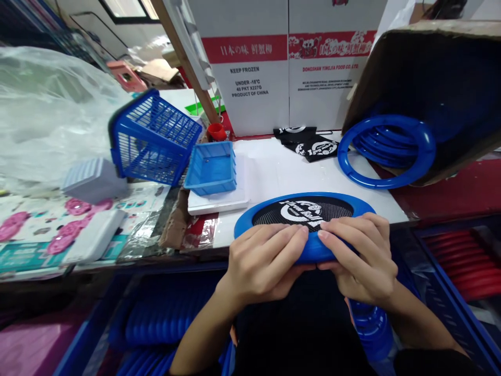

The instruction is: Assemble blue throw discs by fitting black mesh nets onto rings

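A round throw-ball paddle [245, 222] with a blue plastic rim and a black printed mesh centre is held level over the front edge of the white work surface. My left hand [262, 258] grips its near rim, fingers on top and thumb beneath. Close beside it, my right hand [362, 256] pinches the same rim just right of the middle. Beyond the paddle lie black printed mesh pieces [313, 149]. To their right, a bare blue ring [385, 183] leans at the mouth of a box, in front of several stacked rings.
An open cardboard box [430, 94] lies tilted at right. A light blue tray [213, 167] and a blue basket [156, 138] stand left. White printed cartons [250, 78] wall off the back. Blue discs [164, 318] are stacked below the bench, red ones [462, 256] at right.
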`<state>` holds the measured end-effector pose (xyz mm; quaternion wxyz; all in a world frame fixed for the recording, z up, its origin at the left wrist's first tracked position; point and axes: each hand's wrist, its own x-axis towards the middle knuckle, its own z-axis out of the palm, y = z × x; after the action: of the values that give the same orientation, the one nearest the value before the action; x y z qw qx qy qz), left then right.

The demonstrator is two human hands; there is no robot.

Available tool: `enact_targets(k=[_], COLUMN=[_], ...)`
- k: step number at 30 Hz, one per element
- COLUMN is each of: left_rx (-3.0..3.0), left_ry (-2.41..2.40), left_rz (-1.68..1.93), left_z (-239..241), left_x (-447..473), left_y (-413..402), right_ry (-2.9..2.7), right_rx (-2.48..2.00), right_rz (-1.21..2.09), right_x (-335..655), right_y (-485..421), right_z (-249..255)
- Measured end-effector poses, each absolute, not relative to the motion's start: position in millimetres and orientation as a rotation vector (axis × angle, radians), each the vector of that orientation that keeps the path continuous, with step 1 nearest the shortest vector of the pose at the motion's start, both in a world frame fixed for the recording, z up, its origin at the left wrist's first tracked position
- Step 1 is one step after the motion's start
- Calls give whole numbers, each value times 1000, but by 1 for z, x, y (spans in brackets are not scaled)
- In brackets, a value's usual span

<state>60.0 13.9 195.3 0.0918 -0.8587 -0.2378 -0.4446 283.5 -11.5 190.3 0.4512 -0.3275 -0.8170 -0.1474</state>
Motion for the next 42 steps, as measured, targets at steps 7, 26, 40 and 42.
enact_targets(k=[7,26,40,42], left_rx=[-2533,-1853,-1838,-1849], left_ry=[-693,-1707,-2114,-2163], left_rz=[-1328,-2026,-1771,-1760], left_z=[199,159,161,156], left_x=[55,19,43,42], left_y=[11,110,164,176], right_ry=[-2122,-1187,-1075,-1084], right_rx=[-742,-1126,-1412,-1438], right_rz=[-324,224,278,287], right_x=[295,308,304,304], right_y=[-3,94,140,144], right_z=[202,121,111,109])
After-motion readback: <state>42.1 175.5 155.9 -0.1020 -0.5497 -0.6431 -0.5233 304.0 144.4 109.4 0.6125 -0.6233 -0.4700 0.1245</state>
